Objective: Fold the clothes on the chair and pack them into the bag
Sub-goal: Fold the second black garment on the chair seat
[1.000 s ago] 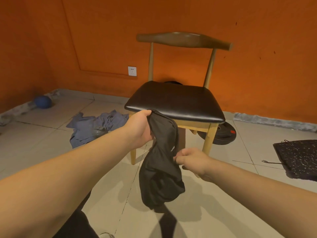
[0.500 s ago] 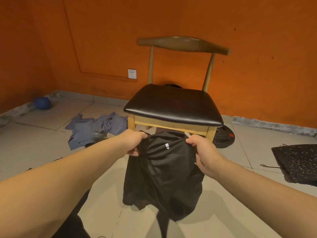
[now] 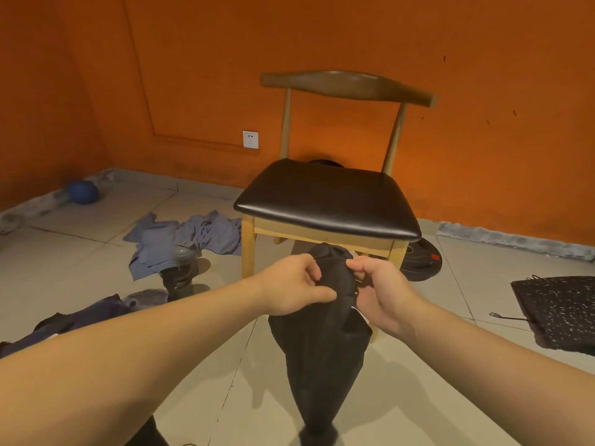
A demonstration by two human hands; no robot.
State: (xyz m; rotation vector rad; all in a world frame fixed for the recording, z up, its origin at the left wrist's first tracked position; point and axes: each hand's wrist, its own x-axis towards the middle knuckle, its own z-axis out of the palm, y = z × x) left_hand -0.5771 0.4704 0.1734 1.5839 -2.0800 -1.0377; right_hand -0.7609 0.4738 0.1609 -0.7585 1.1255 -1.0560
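A black garment [image 3: 322,342] hangs bunched in front of the chair, its top edge gathered between both hands. My left hand [image 3: 294,284] grips its top from the left. My right hand [image 3: 380,291] grips it from the right, the two hands close together. The wooden chair [image 3: 325,197] with a black padded seat stands just beyond, and the seat is bare. A crumpled blue garment [image 3: 180,239] lies on the floor left of the chair. Dark clothing [image 3: 80,320] lies at the lower left. I see no bag that I can tell apart.
A dark bottle [image 3: 182,272] stands on the floor near the blue garment. A weight plate [image 3: 418,259] lies behind the chair's right leg. A black speckled mat [image 3: 560,310] with a cable sits at the right. A blue ball [image 3: 82,192] rests in the left corner.
The garment was held spread wide between my hands half a second ago; now my hands have come together and the cloth hangs folded and narrow.
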